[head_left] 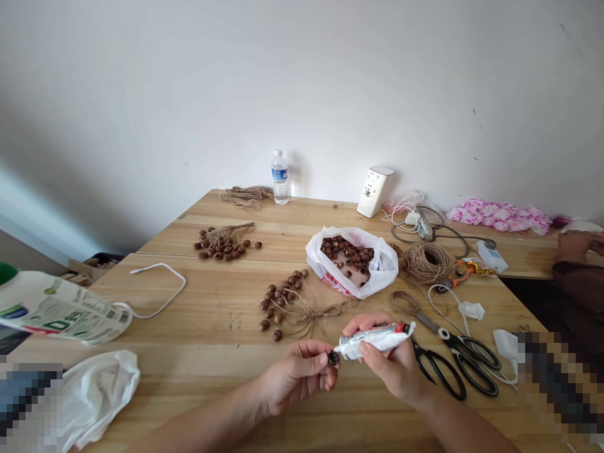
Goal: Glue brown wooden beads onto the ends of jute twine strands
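Between thumb and fingers, my left hand (302, 371) pinches a small dark nut shell (333, 358), its hollow side facing up. My right hand (389, 362) is wrapped round a white glue tube (375, 340), whose nozzle touches or nearly touches the shell. Just beyond my hands lies a bundle of brown shells (278, 302) on twine strings. A second strung bundle (226, 245) is farther back on the left. Behind the tube, an open white plastic bag (387, 267) holds many brown shells.
Scissors (455, 355), a twine roll (429, 261) and cables are on the right. A water bottle (280, 179) and white box (375, 192) stand at the back. A large white bottle (66, 308) is left. Another person's hand (580, 245) is far right.
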Tool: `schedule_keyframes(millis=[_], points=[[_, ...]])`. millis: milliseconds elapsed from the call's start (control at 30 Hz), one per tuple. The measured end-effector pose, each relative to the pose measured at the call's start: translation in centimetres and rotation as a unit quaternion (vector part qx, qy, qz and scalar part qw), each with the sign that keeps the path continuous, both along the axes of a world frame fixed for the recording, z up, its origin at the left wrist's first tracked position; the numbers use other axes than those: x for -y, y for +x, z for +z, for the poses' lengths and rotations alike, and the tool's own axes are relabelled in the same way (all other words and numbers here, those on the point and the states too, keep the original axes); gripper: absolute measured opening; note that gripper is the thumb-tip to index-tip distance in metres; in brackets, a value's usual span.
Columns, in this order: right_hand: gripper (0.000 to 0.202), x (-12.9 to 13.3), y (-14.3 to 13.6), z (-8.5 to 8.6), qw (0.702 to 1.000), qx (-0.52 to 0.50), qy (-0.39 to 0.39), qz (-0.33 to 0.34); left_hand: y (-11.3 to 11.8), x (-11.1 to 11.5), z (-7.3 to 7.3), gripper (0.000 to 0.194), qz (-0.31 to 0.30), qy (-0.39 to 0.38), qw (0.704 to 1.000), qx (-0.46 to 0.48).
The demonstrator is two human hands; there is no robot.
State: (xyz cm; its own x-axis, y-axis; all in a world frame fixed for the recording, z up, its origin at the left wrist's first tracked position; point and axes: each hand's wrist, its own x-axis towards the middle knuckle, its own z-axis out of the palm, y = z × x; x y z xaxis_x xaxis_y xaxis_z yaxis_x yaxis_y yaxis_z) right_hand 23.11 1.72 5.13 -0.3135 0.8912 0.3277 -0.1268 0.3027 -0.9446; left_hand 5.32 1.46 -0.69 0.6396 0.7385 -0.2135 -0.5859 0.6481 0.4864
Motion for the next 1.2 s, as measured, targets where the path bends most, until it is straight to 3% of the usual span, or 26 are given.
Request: schedule_keyframes(millis=[1200], points=[[0.014,0.29,0.06,0.22,1.0,0.012,-0.011,0.006,0.0,0.14,0.07,0.018,0.0,0.025,1.0,-0.007]])
